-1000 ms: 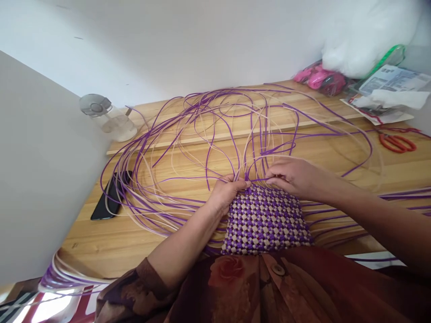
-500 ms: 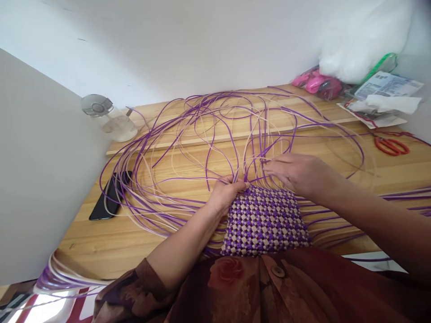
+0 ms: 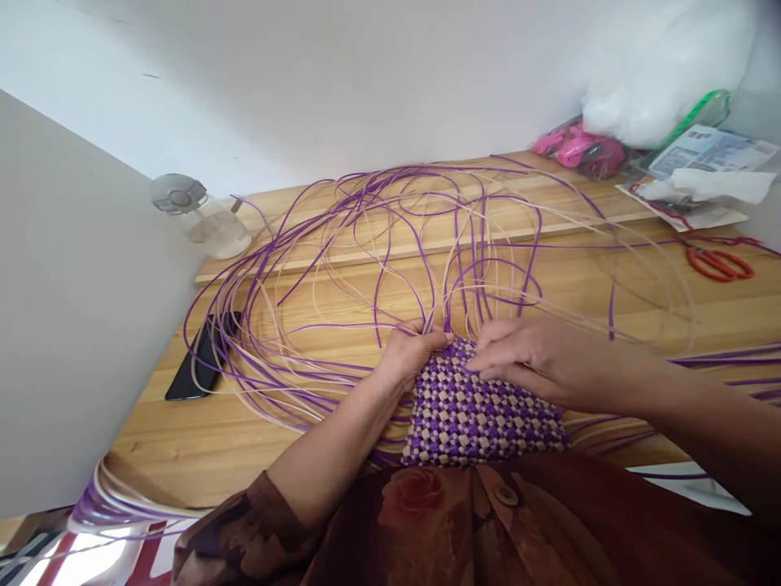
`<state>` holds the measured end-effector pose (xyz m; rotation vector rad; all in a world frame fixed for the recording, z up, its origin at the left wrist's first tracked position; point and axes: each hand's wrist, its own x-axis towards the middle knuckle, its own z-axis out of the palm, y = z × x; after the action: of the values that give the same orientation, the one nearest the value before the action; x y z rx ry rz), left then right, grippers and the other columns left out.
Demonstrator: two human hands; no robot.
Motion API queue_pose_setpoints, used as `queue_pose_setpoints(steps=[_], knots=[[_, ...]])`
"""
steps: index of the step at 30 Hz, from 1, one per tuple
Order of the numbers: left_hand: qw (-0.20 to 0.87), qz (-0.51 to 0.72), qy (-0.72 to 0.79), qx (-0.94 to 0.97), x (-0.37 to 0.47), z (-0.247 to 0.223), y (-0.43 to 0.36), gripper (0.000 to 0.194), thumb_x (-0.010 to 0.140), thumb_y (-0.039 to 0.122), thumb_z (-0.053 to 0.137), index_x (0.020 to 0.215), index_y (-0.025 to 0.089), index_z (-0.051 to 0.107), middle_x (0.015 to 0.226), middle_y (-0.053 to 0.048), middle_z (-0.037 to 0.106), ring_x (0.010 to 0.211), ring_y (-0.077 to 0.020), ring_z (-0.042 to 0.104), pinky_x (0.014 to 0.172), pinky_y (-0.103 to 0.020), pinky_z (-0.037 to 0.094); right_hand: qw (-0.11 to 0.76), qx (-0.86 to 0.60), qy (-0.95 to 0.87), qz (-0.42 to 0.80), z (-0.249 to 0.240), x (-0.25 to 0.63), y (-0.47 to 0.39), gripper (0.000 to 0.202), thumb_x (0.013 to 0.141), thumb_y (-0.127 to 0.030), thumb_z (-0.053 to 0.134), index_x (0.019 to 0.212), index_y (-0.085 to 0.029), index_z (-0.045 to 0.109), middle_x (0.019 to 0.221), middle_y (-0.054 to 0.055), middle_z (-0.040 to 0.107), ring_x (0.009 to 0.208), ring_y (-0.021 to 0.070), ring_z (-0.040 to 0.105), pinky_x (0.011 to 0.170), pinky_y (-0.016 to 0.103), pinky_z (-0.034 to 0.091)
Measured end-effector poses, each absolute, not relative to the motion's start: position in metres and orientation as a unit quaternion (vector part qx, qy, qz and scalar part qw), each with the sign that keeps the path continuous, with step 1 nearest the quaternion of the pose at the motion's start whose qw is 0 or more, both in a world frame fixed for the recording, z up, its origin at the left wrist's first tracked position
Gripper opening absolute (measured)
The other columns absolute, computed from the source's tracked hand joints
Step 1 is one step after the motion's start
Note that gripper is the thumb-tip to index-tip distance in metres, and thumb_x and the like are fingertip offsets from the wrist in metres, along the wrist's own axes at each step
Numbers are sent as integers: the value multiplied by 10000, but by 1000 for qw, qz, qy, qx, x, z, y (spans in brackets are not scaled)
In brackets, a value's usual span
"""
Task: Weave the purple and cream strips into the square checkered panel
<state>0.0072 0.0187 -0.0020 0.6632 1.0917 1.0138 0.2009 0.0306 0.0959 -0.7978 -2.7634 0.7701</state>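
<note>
A woven panel (image 3: 482, 415) in a purple and beige check lies against the front of my body, at the table's near edge. Long purple and beige strands (image 3: 262, 260) fan out from its edges over the wood. My left hand (image 3: 412, 354) pinches the panel's upper left corner, thumb on top, with strands rising from beside the fingers. Over the panel's upper right part is my right hand (image 3: 518, 358), its fingers closed and bent down towards the weave; whether a strand is between the fingertips is too small to tell.
A clear bottle (image 3: 207, 220) and a black phone (image 3: 201, 358) are on the left. Red-handled scissors (image 3: 720, 263), papers (image 3: 711, 155), a pink bundle (image 3: 577, 148) and a white plastic bag (image 3: 659, 81) occupy the right. A raised wooden ledge (image 3: 439, 244) runs along the back.
My right hand has come down and slightly towards me, from the strands above the panel onto its upper part. Strands beyond it have shifted. My left hand keeps its pinch at the corner.
</note>
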Motion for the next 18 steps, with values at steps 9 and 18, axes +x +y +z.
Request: queue_pose_setpoints(steps=[9, 18], knots=[[692, 458, 466, 306, 6, -1, 18, 203, 530, 230, 799, 651, 147, 659, 553, 8, 604, 491, -108, 509, 528, -247, 376, 146, -300, -763, 554, 68, 184, 59, 187, 851, -340, 675, 884, -156, 685, 1057, 64, 705, 1008, 166, 656, 898, 316, 489], [675, 455, 491, 310, 6, 1, 17, 267, 539, 279, 842, 667, 148, 648, 618, 3, 633, 533, -100, 524, 571, -245, 382, 189, -457, -656, 570, 56, 178, 70, 299, 713, -334, 725, 912, -145, 607, 601, -27, 569, 517, 85, 499, 498, 220, 382]])
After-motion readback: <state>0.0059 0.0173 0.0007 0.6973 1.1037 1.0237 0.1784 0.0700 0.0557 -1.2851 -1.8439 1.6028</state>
